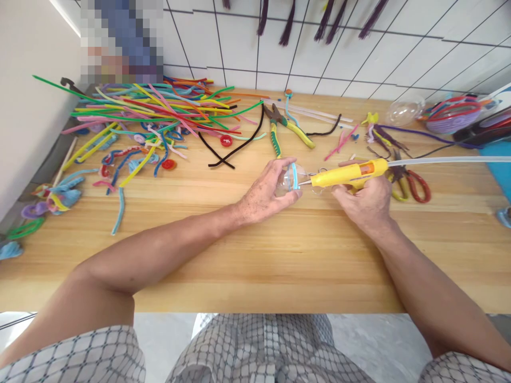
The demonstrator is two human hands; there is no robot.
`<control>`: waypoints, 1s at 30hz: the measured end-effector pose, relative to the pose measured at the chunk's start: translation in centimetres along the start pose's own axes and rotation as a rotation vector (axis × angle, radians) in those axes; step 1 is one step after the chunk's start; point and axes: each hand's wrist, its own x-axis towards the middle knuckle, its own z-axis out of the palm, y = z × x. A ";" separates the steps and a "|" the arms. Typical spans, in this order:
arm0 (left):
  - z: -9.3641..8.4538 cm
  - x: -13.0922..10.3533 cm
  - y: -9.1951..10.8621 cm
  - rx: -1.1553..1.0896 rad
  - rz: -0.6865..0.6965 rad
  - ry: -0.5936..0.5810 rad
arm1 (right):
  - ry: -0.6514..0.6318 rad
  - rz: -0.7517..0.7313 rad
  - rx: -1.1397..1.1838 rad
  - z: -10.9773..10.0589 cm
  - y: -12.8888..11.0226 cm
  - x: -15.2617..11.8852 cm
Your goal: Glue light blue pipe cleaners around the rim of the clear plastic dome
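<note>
My left hand (266,192) is closed around a clear plastic ball (284,183), holding it just over the wooden table. A light blue pipe cleaner strip (295,175) runs around the ball. In my right hand (369,205) is a yellow hot glue gun (347,174), with a white glue stick (447,159) coming out of its back end. The gun's metal nozzle points left and meets the ball beside the blue strip; whether it touches I cannot tell. Behind the left hand lie pliers with green and yellow handles (293,127).
A heap of coloured pipe cleaners (159,109) covers the table's back left. Red-handled cutters (418,186) lie right of the glue gun. Clear half-shells (405,110) and a bundle of coiled pipe cleaners (455,114) stand at the back right. Purple tassels (287,26) hang against the tiled wall.
</note>
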 end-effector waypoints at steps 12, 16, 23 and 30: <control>0.1 0.0 0.1 -0.035 -0.024 0.014 | -0.013 -0.030 0.026 0.3 0.1 -0.1; 0.1 0.0 0.0 -0.043 -0.031 0.025 | -0.031 -0.031 0.065 0.8 0.1 0.2; -0.8 0.7 0.6 -0.016 -0.108 0.050 | 0.015 -0.002 0.129 -0.2 -0.6 3.8; -1.1 2.1 0.0 0.010 -0.082 -0.017 | 0.099 0.005 0.347 0.8 0.8 7.9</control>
